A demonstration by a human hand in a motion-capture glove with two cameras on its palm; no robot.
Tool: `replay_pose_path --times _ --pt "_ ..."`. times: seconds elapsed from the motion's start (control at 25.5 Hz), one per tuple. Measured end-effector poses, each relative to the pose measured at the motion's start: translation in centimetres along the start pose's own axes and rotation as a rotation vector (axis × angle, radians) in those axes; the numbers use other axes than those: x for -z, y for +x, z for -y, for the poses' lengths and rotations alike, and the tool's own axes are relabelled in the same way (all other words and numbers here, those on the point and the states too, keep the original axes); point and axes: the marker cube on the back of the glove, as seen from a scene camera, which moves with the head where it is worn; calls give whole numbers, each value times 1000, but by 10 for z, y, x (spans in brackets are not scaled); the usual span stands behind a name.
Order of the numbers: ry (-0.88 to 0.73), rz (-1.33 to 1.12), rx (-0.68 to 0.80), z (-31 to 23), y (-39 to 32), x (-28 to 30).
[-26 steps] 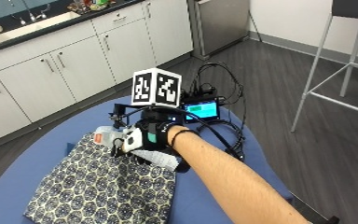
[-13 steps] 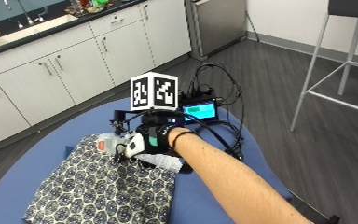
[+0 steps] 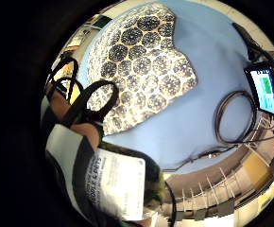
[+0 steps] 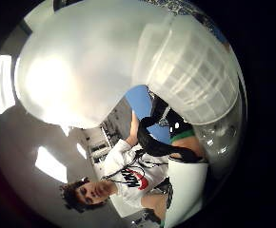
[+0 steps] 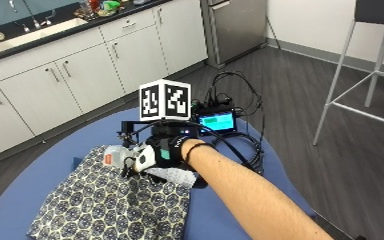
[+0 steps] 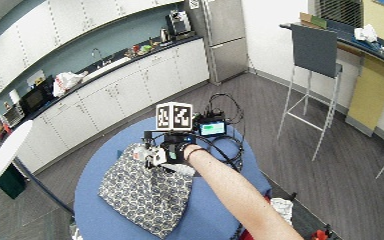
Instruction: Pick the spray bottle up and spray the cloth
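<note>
Slightly leftward since a second ago, the grip [image 5: 157, 155] holds the spray bottle [image 5: 172, 175], fingers curled round it, above the near edge of the patterned cloth [image 5: 112, 207] on the blue table [image 5: 19, 200].

1. The gloved right hand [image 5: 167, 155] reaches forward at the end of a bare forearm [image 5: 245, 192], which runs from the lower right up to the wrist.
2. Its fingers are curled round a spray bottle [image 5: 115, 156], held lifted with the nozzle end pointing away from the palm.
3. The bottle's body [image 4: 104, 61] sits close against the palm.
</note>
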Motion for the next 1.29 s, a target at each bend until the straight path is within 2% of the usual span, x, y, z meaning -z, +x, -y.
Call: replay_pose_path --times 0.55,0.78,0.94,1.06,1.29 --pt "-10 -1 61 -1 -14 -10" --pt "95 106 288 -3 -65 -34" --pt "173 273 455 -12 -106 -48" --pt "173 398 561 -14 -137 -68" --pt "150 507 643 2 -172 -122"
